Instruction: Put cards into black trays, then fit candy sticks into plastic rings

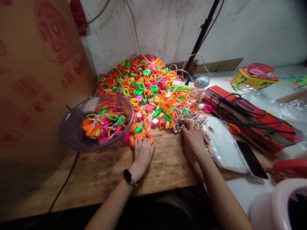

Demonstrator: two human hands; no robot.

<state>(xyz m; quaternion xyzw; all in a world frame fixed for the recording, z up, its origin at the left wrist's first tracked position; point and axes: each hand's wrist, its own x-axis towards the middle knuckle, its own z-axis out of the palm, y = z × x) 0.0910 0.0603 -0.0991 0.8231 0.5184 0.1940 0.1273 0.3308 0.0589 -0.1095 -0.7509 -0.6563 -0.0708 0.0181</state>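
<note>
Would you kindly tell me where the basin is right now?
In the head view, the basin is on the left side of the table, between the cardboard box and the pile of toy watches.

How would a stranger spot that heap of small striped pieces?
On the wooden table, find the big mound of bright plastic wristbands. At its near right edge, by the right hand, lies the heap of striped pieces: slim and multicoloured, unlike the looped wristbands beside it.
</note>
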